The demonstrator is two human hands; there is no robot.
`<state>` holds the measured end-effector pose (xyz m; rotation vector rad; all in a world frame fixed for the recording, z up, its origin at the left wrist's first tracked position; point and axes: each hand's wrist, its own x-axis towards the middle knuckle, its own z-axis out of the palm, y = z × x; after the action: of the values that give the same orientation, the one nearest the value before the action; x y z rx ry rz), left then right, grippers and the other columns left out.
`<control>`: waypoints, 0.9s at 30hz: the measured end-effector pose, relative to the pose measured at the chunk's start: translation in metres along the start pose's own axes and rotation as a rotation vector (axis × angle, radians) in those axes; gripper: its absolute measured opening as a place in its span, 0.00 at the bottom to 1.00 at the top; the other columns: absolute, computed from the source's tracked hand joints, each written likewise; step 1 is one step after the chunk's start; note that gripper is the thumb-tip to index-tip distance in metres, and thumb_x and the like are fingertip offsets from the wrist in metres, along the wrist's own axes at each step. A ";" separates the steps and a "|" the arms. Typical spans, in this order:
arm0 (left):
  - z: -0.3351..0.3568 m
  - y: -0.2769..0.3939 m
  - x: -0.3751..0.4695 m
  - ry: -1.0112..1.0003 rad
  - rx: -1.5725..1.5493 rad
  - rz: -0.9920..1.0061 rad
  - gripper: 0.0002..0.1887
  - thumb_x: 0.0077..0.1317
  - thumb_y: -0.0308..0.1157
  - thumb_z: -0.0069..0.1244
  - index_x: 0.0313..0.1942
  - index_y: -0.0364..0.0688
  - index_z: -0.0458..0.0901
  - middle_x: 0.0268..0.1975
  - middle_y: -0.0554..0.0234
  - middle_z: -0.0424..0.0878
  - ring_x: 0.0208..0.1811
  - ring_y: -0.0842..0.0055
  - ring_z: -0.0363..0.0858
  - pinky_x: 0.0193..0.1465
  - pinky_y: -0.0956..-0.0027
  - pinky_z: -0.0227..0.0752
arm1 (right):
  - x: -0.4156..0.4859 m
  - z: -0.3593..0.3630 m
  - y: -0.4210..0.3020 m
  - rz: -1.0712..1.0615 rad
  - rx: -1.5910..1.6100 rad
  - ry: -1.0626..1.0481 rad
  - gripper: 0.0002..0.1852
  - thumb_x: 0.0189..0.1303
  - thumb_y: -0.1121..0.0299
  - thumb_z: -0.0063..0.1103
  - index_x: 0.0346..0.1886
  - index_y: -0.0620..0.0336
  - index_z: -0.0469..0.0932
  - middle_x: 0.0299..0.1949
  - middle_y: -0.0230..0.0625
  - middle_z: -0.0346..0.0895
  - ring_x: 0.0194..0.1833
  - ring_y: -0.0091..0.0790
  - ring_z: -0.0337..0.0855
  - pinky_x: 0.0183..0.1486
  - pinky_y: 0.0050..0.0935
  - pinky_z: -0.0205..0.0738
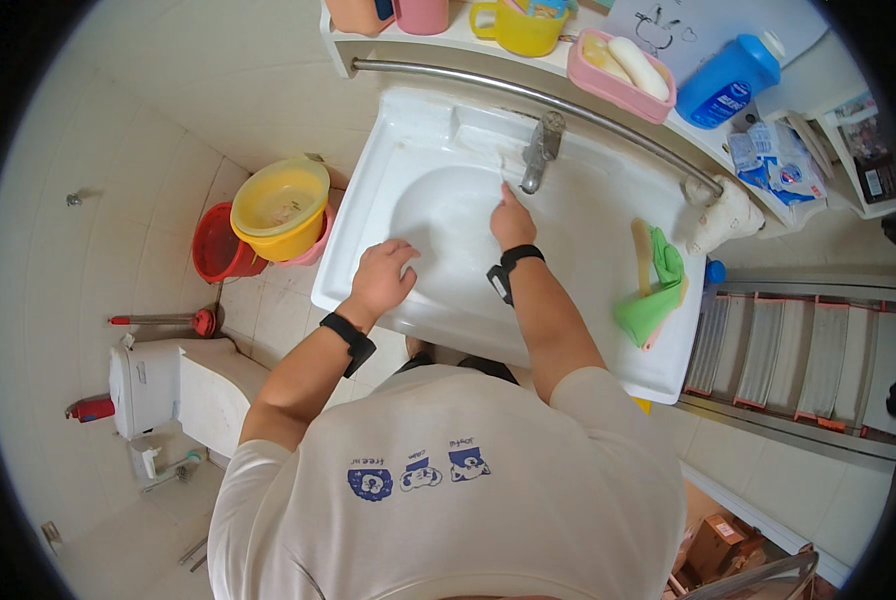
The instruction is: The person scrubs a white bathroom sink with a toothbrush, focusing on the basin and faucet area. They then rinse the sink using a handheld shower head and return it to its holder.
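Note:
A white ceramic washbasin [448, 281] lies before me, with a metal faucet [541, 150] at its back edge. My right hand [514, 221] is closed around a thin whitish tool [502, 166], perhaps a small brush; its tip points at the back of the bowl, left of the faucet. Most of the tool is hidden in the fist. Over the left front part of the basin, my left hand [384, 277] holds nothing, its fingers apart and slightly bent. A green cloth [654, 300] lies on the basin's right side, over a pale yellowish strip or handle [642, 255].
A metal rail [493, 73] runs behind the basin, below a shelf with a yellow mug [530, 30], a pink soap dish [620, 90] and a blue bottle [729, 82]. Stacked yellow basins [283, 202] and a red bucket [219, 244] stand left. A folded ladder [800, 360] is at right.

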<state>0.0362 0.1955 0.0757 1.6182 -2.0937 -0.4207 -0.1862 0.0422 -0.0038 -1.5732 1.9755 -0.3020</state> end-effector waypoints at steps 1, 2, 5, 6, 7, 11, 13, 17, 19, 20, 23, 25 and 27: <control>-0.002 -0.003 -0.001 0.005 -0.004 0.004 0.13 0.55 0.26 0.51 0.42 0.41 0.83 0.47 0.52 0.82 0.48 0.55 0.80 0.53 0.58 0.74 | 0.002 0.005 -0.013 -0.020 0.006 -0.023 0.26 0.69 0.61 0.38 0.70 0.29 0.63 0.51 0.43 0.81 0.53 0.48 0.81 0.54 0.45 0.74; -0.003 -0.005 -0.002 0.006 -0.006 0.003 0.13 0.55 0.26 0.51 0.42 0.41 0.83 0.47 0.52 0.82 0.48 0.55 0.80 0.53 0.58 0.74 | 0.003 0.009 -0.023 -0.042 0.003 -0.006 0.25 0.70 0.61 0.38 0.70 0.30 0.63 0.52 0.43 0.81 0.53 0.49 0.81 0.55 0.45 0.74; -0.007 -0.012 -0.002 -0.010 -0.041 -0.017 0.13 0.54 0.25 0.51 0.42 0.40 0.83 0.47 0.51 0.82 0.48 0.55 0.80 0.53 0.58 0.75 | 0.009 0.013 -0.047 -0.150 0.152 0.064 0.25 0.70 0.60 0.39 0.70 0.33 0.63 0.51 0.43 0.81 0.53 0.51 0.80 0.55 0.45 0.73; -0.009 -0.015 -0.001 -0.008 -0.056 -0.027 0.13 0.54 0.25 0.51 0.42 0.40 0.83 0.47 0.51 0.82 0.48 0.54 0.80 0.53 0.58 0.75 | 0.011 0.011 -0.051 -0.130 0.297 0.147 0.24 0.71 0.61 0.40 0.70 0.37 0.64 0.50 0.46 0.81 0.53 0.53 0.79 0.55 0.45 0.73; -0.010 -0.017 0.000 -0.013 -0.065 -0.025 0.13 0.54 0.25 0.51 0.42 0.40 0.83 0.47 0.51 0.82 0.47 0.54 0.80 0.53 0.58 0.75 | 0.014 0.010 -0.055 -0.143 0.373 0.264 0.24 0.71 0.62 0.40 0.70 0.37 0.64 0.50 0.48 0.81 0.53 0.54 0.79 0.55 0.45 0.73; -0.011 -0.028 0.000 -0.022 -0.079 -0.014 0.14 0.54 0.25 0.51 0.42 0.40 0.83 0.47 0.51 0.82 0.47 0.54 0.80 0.53 0.58 0.75 | 0.030 0.005 -0.066 -0.078 0.551 0.498 0.25 0.70 0.66 0.41 0.70 0.40 0.64 0.52 0.53 0.79 0.53 0.55 0.79 0.55 0.43 0.74; -0.012 -0.036 0.001 -0.017 -0.073 -0.003 0.13 0.54 0.25 0.52 0.42 0.41 0.83 0.47 0.51 0.82 0.47 0.54 0.80 0.53 0.58 0.75 | 0.041 0.006 -0.069 0.001 0.577 0.574 0.25 0.70 0.66 0.41 0.70 0.42 0.65 0.55 0.53 0.78 0.54 0.55 0.79 0.56 0.43 0.74; -0.015 -0.049 0.002 -0.015 -0.072 0.005 0.14 0.54 0.26 0.52 0.42 0.41 0.83 0.47 0.52 0.82 0.48 0.54 0.79 0.53 0.57 0.74 | 0.060 0.013 -0.064 -0.009 0.457 0.358 0.24 0.70 0.64 0.42 0.69 0.50 0.66 0.56 0.52 0.77 0.54 0.53 0.79 0.56 0.41 0.74; -0.015 -0.055 0.007 -0.007 -0.078 0.013 0.14 0.54 0.26 0.52 0.42 0.41 0.83 0.47 0.52 0.82 0.48 0.54 0.79 0.54 0.57 0.74 | 0.069 0.017 -0.060 -0.095 0.402 0.454 0.23 0.70 0.64 0.42 0.67 0.55 0.68 0.54 0.52 0.78 0.54 0.52 0.79 0.55 0.41 0.74; -0.016 -0.057 0.009 -0.005 -0.085 0.012 0.14 0.54 0.26 0.52 0.42 0.41 0.83 0.47 0.53 0.82 0.49 0.54 0.79 0.54 0.57 0.73 | 0.072 0.020 -0.060 -0.057 0.599 0.457 0.23 0.69 0.65 0.42 0.66 0.55 0.70 0.54 0.52 0.79 0.53 0.53 0.79 0.55 0.41 0.74; -0.016 -0.062 0.015 0.002 -0.093 0.022 0.14 0.54 0.26 0.52 0.43 0.41 0.82 0.47 0.53 0.81 0.49 0.54 0.79 0.54 0.57 0.73 | 0.078 0.030 -0.066 -0.051 0.941 0.409 0.21 0.68 0.66 0.42 0.62 0.57 0.73 0.52 0.52 0.79 0.53 0.52 0.80 0.55 0.42 0.74; -0.015 -0.063 0.018 -0.002 -0.100 0.028 0.14 0.54 0.26 0.52 0.43 0.41 0.82 0.47 0.53 0.81 0.49 0.54 0.78 0.54 0.57 0.73 | 0.076 0.036 -0.074 -0.112 0.696 0.389 0.21 0.68 0.66 0.43 0.61 0.58 0.74 0.52 0.52 0.79 0.53 0.51 0.80 0.56 0.41 0.74; -0.015 -0.065 0.020 -0.010 -0.115 0.030 0.14 0.54 0.26 0.52 0.43 0.41 0.82 0.47 0.53 0.81 0.49 0.54 0.78 0.54 0.57 0.73 | 0.072 0.037 -0.077 -0.142 0.468 0.378 0.20 0.68 0.67 0.43 0.61 0.59 0.74 0.54 0.51 0.79 0.54 0.50 0.80 0.57 0.40 0.73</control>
<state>0.0935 0.1597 0.0597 1.5207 -2.0589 -0.5296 -0.1117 -0.0408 -0.0153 -1.4165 1.8708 -1.1025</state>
